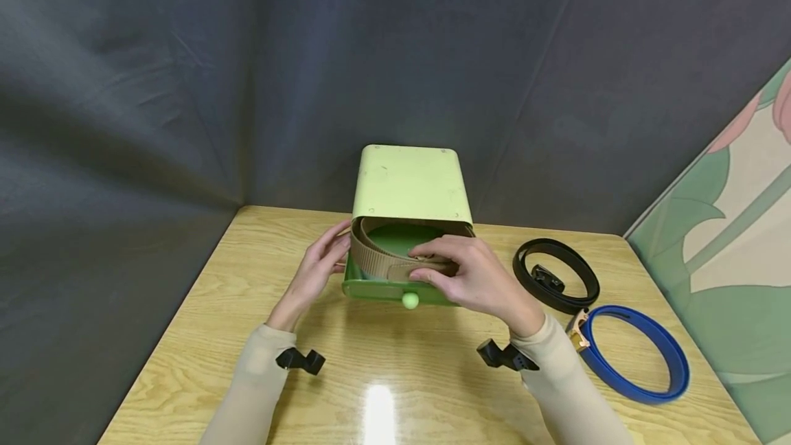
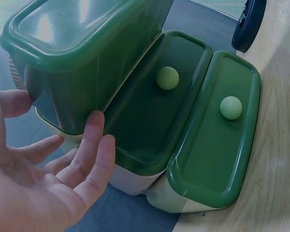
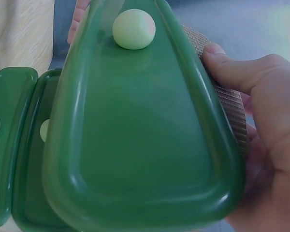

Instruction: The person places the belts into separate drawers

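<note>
A light green drawer cabinet (image 1: 410, 180) stands on the table with its top green drawer (image 1: 371, 288) pulled out. Inside that drawer lies a coiled tan ribbed belt (image 1: 371, 259). My right hand (image 1: 476, 273) pinches the belt near the drawer's right front, thumb on the near face and fingers behind it. In the right wrist view the belt (image 3: 234, 108) rises above the drawer's rim beside the thumb. My left hand (image 1: 315, 270) is at the drawer's left side, fingers extended, fingertips right at the drawer wall in the left wrist view.
Two lower drawers (image 2: 208, 145) with round pale knobs are closed below. Right of the cabinet lie a coiled black belt (image 1: 590, 280) and a coiled blue belt (image 1: 676, 356) with a gold buckle. A dark curtain (image 1: 395, 53) hangs behind the wooden table (image 1: 204, 362).
</note>
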{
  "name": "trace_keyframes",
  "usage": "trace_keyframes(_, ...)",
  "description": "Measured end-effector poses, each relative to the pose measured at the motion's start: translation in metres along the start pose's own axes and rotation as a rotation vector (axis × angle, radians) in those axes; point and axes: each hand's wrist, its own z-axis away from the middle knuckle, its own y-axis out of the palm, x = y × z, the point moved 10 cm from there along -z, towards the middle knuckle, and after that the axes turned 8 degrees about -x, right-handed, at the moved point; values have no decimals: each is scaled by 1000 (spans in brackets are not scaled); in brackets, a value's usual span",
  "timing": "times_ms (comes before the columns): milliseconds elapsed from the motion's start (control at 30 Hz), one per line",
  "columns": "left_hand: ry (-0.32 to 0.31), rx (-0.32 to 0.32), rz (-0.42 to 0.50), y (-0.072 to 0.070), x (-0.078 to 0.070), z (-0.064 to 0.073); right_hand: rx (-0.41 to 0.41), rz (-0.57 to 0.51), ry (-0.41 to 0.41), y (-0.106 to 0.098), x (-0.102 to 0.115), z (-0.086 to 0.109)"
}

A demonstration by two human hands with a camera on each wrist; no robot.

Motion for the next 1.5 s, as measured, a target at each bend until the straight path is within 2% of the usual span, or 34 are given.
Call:
trace_keyframes(367, 15, -9, 13, 1, -3, -3, 73, -4, 67, 9, -16, -6)
trace_keyframes(633, 14, -10, 6, 1, -4, -4, 165, -75, 180, 18, -26, -7)
trace_keyframes(900, 15, -10, 12, 3, -5, -5, 240, -113, 255, 24, -33, -8)
trace_keyframes(1033, -3, -7, 9, 4, -1, -4, 263, -123, 293, 27, -38, -6)
trace_keyframes(1300, -15, -16, -6, -1, 2, 0, 312, -181, 335, 36, -42, -5)
trace_keyframes(1500, -8, 2, -6, -1, 2, 0, 361, -169, 354, 41, -48, -3)
